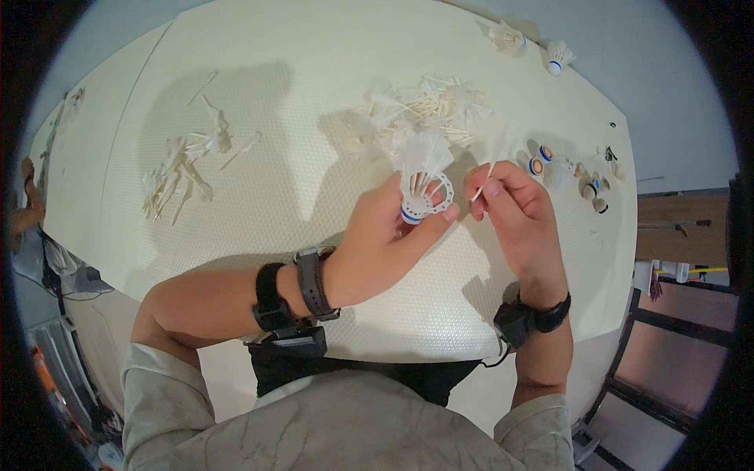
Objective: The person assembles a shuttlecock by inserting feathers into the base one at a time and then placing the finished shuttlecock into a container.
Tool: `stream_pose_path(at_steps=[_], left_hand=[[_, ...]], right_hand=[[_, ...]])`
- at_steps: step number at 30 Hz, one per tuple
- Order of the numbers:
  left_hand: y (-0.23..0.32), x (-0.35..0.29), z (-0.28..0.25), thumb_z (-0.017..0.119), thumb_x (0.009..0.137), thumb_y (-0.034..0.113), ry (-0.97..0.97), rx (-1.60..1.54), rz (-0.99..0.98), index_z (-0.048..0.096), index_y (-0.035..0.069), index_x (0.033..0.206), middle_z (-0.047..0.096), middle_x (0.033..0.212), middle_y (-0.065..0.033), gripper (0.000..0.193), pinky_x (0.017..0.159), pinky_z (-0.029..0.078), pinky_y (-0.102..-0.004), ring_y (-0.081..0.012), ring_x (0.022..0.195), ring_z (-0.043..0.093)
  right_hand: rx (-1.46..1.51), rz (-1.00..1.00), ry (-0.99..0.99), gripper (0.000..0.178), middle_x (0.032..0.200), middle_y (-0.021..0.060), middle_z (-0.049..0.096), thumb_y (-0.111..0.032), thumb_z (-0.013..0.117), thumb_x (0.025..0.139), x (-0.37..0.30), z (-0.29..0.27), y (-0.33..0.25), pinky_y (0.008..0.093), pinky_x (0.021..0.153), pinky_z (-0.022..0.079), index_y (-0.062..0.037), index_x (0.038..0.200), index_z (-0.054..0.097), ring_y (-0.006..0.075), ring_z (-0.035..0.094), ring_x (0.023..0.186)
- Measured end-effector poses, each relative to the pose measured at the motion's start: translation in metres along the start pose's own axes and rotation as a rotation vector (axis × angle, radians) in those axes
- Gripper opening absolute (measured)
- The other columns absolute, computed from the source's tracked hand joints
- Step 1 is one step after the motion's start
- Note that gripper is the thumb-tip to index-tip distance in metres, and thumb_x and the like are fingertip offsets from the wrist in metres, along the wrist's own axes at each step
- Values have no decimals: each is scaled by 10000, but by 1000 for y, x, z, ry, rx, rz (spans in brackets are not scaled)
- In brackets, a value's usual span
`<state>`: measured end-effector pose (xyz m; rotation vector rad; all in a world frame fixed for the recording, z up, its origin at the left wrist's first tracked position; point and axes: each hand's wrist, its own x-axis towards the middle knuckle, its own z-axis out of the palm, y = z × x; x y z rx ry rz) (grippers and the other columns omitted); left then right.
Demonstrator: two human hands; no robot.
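Observation:
My left hand (365, 255) is closed around the base of a white feather shuttlecock (425, 149), whose cork end has a blue band. A white ring with small holes (450, 192) sits at the shuttlecock's lower part, touching my left thumb. Just to the right, my right hand (520, 224) pinches a single white feather (490, 174) by its shaft between thumb and fingers. The feather points upward, apart from the shuttlecock.
A heap of loose feathers (444, 102) lies beyond my hands, with a smaller pile (184, 169) at left. Two shuttlecocks (558, 59) rest at the far right edge. Cork bases (536, 166) and small round pieces lie at right. Another person's arm (30, 208) shows far left.

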<state>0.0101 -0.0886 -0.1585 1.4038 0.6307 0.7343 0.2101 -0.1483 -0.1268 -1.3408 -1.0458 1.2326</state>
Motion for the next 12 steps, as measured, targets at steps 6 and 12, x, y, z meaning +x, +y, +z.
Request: stream_pose_path(at_steps=[6,12], left_hand=[[0,3,6,709,972,149,10,-86,-5,617,26,985,532,723,34,154,588,389,-231,-31,690,430],[-7,3,4,704,983,184,-5,12,143,647,39,1022,549,731,33,161,600,407,-229,-32,695,447]], right_hand=[[54,-86,-29,102,1041,1,645,-53,608,1006,-5,6,1,225,843,438,-2,1007,697,80,558,906],[47,-76,-71,102,1077,22,632,-52,647,990,-5,1,3,245,910,441,-19,1057,717,98,576,1014]])
